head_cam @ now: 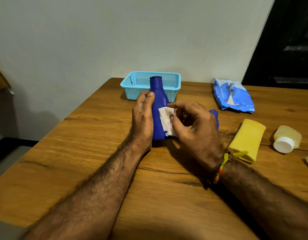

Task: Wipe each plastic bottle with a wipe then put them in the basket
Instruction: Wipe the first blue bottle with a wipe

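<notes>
On tabletop, before basket: blue bottle, upright, gripped by my left hand; my right hand pinches wipe against its side.

Count taken from my seat, places given from the basket.

Baskets: one, light blue mesh.
Blue bottles: two. One stands in front of the basket in my grip; a second, mostly hidden behind my right hand, sits to the front right of the basket.
Yellow bottles: one, lying further right and nearer me.
Clear bottles with a white cap: one, rightmost.
Wipes: one, white.
Wipe packets: one, blue, right of the basket.
</notes>
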